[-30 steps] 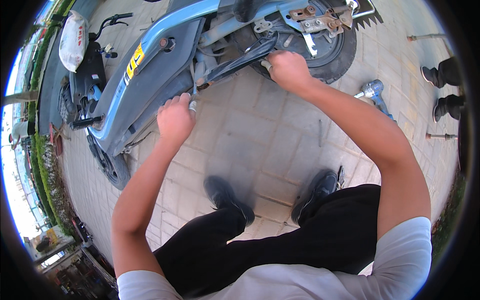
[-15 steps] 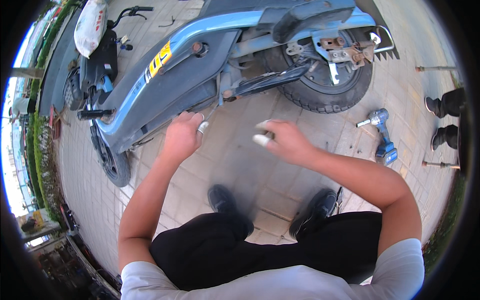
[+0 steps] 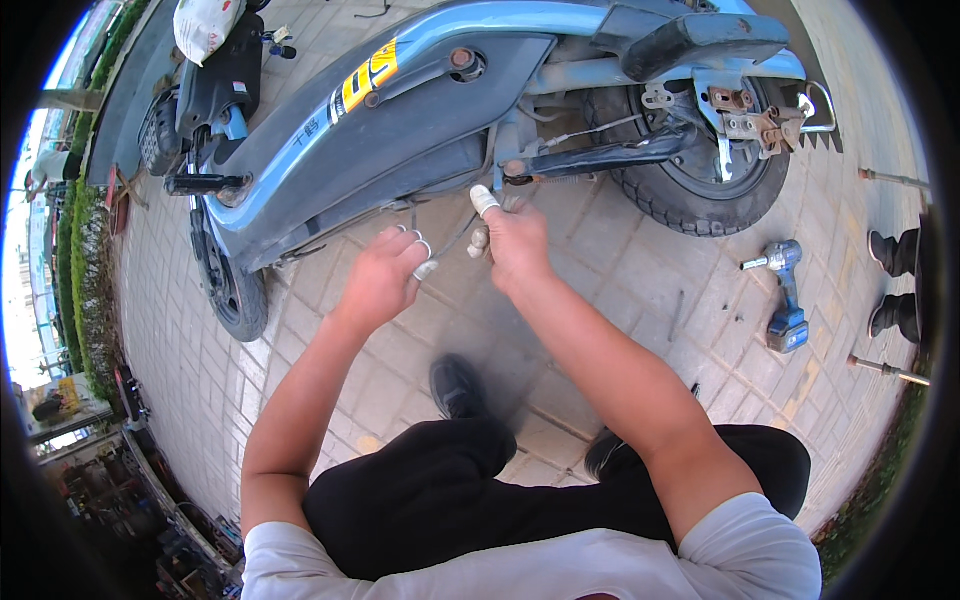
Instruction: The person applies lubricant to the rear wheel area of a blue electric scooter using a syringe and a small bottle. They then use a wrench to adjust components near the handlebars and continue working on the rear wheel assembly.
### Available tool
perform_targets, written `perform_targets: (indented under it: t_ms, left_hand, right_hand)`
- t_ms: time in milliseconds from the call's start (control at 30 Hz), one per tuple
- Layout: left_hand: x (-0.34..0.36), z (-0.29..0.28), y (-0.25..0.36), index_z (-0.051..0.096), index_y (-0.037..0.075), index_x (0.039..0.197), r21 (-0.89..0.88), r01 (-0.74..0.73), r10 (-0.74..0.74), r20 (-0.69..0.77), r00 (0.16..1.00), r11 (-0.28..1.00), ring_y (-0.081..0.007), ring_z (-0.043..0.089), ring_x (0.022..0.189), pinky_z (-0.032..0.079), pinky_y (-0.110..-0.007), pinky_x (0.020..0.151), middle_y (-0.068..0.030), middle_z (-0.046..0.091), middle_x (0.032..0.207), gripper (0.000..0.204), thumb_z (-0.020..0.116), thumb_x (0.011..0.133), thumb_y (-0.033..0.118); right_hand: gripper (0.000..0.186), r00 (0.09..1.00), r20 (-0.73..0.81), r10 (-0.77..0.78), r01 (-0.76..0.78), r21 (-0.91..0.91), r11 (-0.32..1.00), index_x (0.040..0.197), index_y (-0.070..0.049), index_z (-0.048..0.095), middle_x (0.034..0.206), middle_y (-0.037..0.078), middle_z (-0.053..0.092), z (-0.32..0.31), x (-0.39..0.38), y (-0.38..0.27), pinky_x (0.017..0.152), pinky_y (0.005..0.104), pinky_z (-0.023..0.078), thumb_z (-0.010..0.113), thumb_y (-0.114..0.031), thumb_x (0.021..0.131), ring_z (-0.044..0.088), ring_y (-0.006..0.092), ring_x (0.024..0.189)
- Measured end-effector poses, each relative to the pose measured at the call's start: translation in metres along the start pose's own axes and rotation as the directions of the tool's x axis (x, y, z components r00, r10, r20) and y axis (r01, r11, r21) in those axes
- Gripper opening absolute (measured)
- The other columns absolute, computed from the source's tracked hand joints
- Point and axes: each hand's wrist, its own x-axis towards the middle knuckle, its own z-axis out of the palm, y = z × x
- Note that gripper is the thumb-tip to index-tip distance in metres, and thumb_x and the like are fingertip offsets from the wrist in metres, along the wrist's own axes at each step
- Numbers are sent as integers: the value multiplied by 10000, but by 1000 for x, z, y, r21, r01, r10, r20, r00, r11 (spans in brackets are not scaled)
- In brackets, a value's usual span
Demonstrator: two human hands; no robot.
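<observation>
A blue and dark grey electric scooter (image 3: 400,140) lies tilted along the far side, its underside toward me. My left hand (image 3: 388,275) is closed below its lower edge, fingers curled round a thin grey cable (image 3: 457,238). This cable runs up to my right hand (image 3: 518,240), which is closed by it just below the black swingarm (image 3: 610,152). White coverings sit on some fingertips of both hands. The right thumb points up toward the frame. Exactly how the right fingers grip the cable is partly hidden.
A blue cordless impact wrench (image 3: 785,295) lies on the paving at the right. The rear wheel (image 3: 690,205) stands beyond it to the left. Another scooter with a white sack (image 3: 205,30) is at the far left. A person's dark shoes (image 3: 885,252) show at the right edge.
My right hand has moved left and away from me, from open air to the cable beneath the scooter. The left hand has dropped slightly nearer. The view has shifted, so the scooter sits further right.
</observation>
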Motion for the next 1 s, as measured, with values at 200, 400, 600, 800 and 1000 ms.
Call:
perform_targets:
  t_ms: [200, 400, 600, 800, 1000]
  left_hand:
    - [-22, 1, -18, 583, 78, 887, 70, -94, 86, 103, 991, 993, -309, 561, 925, 480, -429, 788, -79, 595, 940, 231, 675, 676, 49]
    - [-36, -13, -5, 616, 47, 947, 51, 142, -150, 329, 932, 989, -356, 544, 991, 444, -427, 854, -130, 614, 1011, 265, 704, 705, 107]
    - [-36, -1, -2, 663, 49, 946, -375, 97, -142, -92, 986, 922, -361, 556, 931, 435, -494, 844, -136, 652, 972, 228, 644, 721, 19]
    - [-14, -6, 4, 671, 47, 1070, -180, -37, 19, -98, 995, 983, -387, 593, 820, 496, -447, 745, -159, 629, 867, 415, 619, 667, -40]
    - [-42, 10, 6, 606, 34, 927, -74, 3, -6, -32, 999, 997, -392, 562, 840, 479, -470, 713, -161, 565, 863, 246, 645, 685, 4]
  right_hand:
    - [222, 990, 138, 33, -22, -79, 997, 821, -20, 567, 644, 47, 582, -1, -2, 34, 393, 299, 413, 730, -154, 891, 505, 135, 429]
    - [230, 896, 443, -4, 172, -339, 925, 781, 3, 582, 659, 66, 614, 18, -45, 64, 488, 331, 445, 707, -166, 875, 571, 127, 542]
    - [223, 865, 478, -154, 331, -313, 890, 807, 2, 560, 653, 60, 606, 42, -66, 22, 512, 315, 443, 687, -159, 896, 563, 111, 559]
    - [189, 874, 447, -189, 332, -267, 905, 837, -2, 542, 688, 54, 608, 19, -84, -6, 511, 299, 443, 660, -124, 919, 565, 92, 577]
    - [101, 869, 472, -151, 344, -354, 870, 882, 1, 561, 713, 56, 617, 7, -89, 3, 520, 301, 456, 591, -81, 933, 587, 109, 595]
